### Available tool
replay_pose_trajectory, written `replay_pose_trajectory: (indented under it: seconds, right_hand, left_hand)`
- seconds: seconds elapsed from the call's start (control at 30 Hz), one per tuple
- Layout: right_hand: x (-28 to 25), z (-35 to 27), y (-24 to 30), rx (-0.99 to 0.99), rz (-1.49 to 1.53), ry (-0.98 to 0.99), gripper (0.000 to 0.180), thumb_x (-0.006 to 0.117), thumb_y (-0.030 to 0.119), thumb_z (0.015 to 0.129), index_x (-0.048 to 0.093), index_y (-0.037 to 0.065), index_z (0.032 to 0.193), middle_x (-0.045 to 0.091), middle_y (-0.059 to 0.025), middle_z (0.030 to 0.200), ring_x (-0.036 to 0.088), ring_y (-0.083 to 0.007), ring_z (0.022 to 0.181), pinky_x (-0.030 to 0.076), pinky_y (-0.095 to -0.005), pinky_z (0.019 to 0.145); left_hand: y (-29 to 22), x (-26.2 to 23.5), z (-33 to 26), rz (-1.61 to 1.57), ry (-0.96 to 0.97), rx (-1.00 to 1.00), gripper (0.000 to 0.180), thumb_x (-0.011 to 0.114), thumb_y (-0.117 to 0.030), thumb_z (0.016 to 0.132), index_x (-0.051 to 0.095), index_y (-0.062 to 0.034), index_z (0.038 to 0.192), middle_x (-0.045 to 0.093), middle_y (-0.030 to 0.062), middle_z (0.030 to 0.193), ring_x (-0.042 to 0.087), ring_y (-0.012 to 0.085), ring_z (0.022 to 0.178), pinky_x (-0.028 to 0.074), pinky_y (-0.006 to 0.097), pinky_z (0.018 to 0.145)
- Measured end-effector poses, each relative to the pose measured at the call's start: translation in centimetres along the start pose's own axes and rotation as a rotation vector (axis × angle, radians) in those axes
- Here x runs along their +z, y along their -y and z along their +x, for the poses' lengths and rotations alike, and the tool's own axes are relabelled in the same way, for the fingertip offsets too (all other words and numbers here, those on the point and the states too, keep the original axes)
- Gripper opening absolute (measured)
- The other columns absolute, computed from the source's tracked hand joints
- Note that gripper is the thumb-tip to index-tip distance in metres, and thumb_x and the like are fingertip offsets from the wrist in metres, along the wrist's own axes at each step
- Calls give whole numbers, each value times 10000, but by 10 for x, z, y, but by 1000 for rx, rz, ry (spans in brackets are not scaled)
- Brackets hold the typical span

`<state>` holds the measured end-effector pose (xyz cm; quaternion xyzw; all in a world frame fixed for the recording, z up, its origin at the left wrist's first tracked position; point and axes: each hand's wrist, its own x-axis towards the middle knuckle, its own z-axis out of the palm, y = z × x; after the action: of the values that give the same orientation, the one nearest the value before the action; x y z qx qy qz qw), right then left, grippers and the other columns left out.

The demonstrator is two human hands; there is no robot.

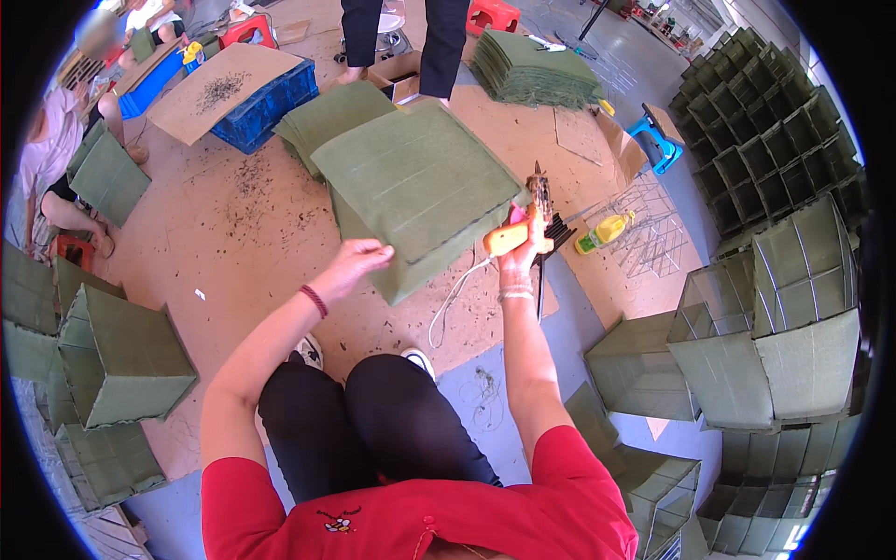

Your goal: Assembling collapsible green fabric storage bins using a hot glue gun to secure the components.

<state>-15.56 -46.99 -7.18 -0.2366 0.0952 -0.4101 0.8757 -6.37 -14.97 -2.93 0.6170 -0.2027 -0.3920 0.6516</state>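
Observation:
A flat green fabric panel [420, 177] is raised in front of my knees, with a loose flap of cloth along its near edge. My left hand [353, 266] is closed, thumb and fingers pinching the near left corner of that cloth. At the panel's right edge, my right hand [519, 258] is wrapped round an orange glue gun [506, 240] with a dark, dirty nozzle pointing away from me. A white cord [448, 306] hangs from its handle. More green panels [341, 117] lie beneath and behind the raised one.
Cardboard covers the floor, littered with dark scraps. A yellow bottle [605, 233] and thin wires lie to the right. Green fabric boxes [131, 355] stand on both sides, stacked high at right. Beyond are a blue crate [266, 107], a panel pile [532, 70], a standing person and seated people.

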Motion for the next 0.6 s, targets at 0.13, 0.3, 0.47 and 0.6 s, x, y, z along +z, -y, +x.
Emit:
replay_pose_trajectory:
  seconds: [0.13, 0.3, 0.47, 0.6]
  right_hand:
    - [-5, 35, 15, -44, -5, -26, 336, 659, 245, 813, 549, 133, 1110, 608, -40, 1043, 591, -200, 932, 483, -415, 853]
    - [0, -59, 30, 207, 53, 38, 571, 718, 320, 740, 466, 225, 1243, 520, -95, 1269, 360, -343, 1283, 218, -697, 986]
    - [-26, -163, -3, 402, 207, -12, 355, 712, 363, 717, 615, 155, 988, 501, -77, 1286, 292, -379, 1310, 189, -707, 991]
    - [-7, -192, -39, 472, 350, -58, 370, 706, 360, 722, 612, 145, 1008, 553, -38, 1224, 263, -379, 1324, 136, -696, 1021]
  left_hand:
    - [-17, 26, 13, -198, 107, -136, 165, 593, -181, 884, 617, -18, 900, 646, 77, 954, 616, 157, 895, 483, 297, 871]
    - [-26, -72, 4, 114, -365, -114, 184, 569, -203, 891, 637, -36, 926, 667, 89, 925, 636, 133, 838, 502, 248, 727]
    - [-42, -128, 53, 297, -814, 280, 487, 507, -451, 897, 604, -12, 1081, 629, 120, 1070, 573, 202, 1003, 422, 328, 892]
    - [-70, -95, 78, -6, -754, 67, 516, 545, -466, 871, 578, -36, 1155, 611, 102, 1106, 539, 231, 1044, 384, 395, 920]
